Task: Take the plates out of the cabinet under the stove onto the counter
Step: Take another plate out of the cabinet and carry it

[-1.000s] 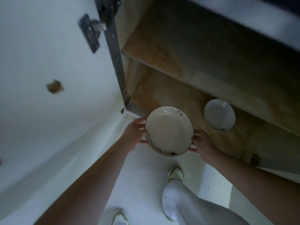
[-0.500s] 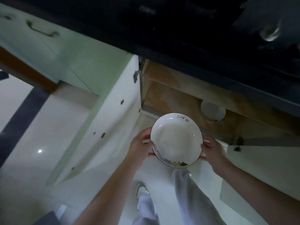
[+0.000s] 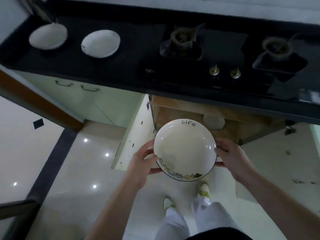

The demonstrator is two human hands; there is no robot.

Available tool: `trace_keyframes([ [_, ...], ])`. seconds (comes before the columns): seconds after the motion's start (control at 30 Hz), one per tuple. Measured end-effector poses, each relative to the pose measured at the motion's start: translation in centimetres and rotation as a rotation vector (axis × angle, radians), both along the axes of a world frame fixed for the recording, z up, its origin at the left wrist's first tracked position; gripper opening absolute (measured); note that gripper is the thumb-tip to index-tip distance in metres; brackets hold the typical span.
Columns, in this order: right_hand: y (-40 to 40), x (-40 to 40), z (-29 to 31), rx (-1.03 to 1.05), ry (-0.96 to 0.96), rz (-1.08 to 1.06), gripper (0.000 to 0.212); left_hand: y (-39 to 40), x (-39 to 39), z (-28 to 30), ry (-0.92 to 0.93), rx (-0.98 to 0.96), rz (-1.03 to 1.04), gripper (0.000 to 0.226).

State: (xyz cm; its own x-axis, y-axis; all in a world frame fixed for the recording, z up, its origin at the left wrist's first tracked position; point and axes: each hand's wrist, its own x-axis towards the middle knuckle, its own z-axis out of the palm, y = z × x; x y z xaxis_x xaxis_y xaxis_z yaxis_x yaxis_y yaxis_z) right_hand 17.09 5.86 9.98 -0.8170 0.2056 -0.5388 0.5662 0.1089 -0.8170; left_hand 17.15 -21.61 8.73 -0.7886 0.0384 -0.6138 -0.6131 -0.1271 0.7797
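Glossy pale tiled floor (image 3: pixel 52 170), reflected lights.

Glazed ceramic plate (image 3: pixel 185 149), glossy, highlight near rim. Two plates on counter (image 3: pixel 103 70): same white glaze. Counter dark, smooth, semi-gloss. Stove top (image 3: pixel 225 49) black, glassy; knobs (image 3: pixel 214 71) brassy metal. Cabinet interior (image 3: pixel 242 129) bare wood, matt, stained. Floor tiles (image 3: pixel 78 161) polished, reflecting lights.

The single head camera looks steeply down from above the black glass gas stove (image 3: pixel 216 54), close to it, facing the wall behind.
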Motion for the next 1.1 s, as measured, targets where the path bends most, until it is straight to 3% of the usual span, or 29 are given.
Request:
trace_keyframes([
  [0.43,7.2,6.8,8.4,-0.099,0.205,-0.197,0.034,6.9,1.8,9.4,0.170,-0.057,-0.154,0.053],
  [0.67,17.2,16.0,11.4,-0.131,0.291,-0.379,0.030,18.4,6.0,13.1,0.248,-0.031,-0.366,0.053],
  [1.1,34.0,31.7,15.4,-0.149,0.490,-0.672,0.021,39.7,15.4,17.4,0.210,0.106,-0.515,0.049],
])
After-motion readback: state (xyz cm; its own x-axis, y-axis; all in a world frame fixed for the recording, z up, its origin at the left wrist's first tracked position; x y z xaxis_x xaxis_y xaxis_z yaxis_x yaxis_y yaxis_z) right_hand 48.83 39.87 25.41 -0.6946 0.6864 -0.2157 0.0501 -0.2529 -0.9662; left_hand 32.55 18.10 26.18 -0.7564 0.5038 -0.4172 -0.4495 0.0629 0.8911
